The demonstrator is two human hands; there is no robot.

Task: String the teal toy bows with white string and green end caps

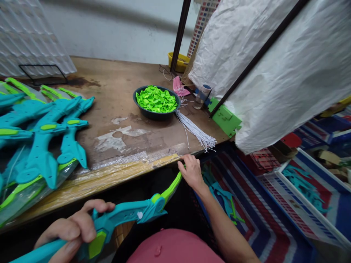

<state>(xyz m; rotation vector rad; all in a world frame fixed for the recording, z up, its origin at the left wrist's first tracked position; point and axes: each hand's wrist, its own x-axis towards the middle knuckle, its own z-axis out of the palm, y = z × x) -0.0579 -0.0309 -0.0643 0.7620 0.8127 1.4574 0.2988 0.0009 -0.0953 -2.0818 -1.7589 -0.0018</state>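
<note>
One long turquoise-and-lime piece [123, 212] lies across both hands, nearer the wearer than the dark bowl [157, 116] and lower than it in the view. Its turquoise body is matt and smooth, bent like a limb, with small round marks, a whitish patch on its flank and an angular lime inset by the grip. Past a rounded joint it turns into a slim lime arm, tilted up toward the bowl's near side. The left hand [74, 230] is clamped around the turquoise body, thumb on one side and fingers on the other. The right hand [193, 173] touches the lime tip with bent fingers; whether they pinch it I cannot tell. The lower end of the piece runs out of view, and the left hand covers part of it. Left of the bowl, similar pieces [41, 146] are heaped, cut off by the picture's edge. The lime bits [156, 99] inside the bowl overlap too much to make out singly. Right of the bowl, the white strands [199, 133] blur together in their bundle
</note>
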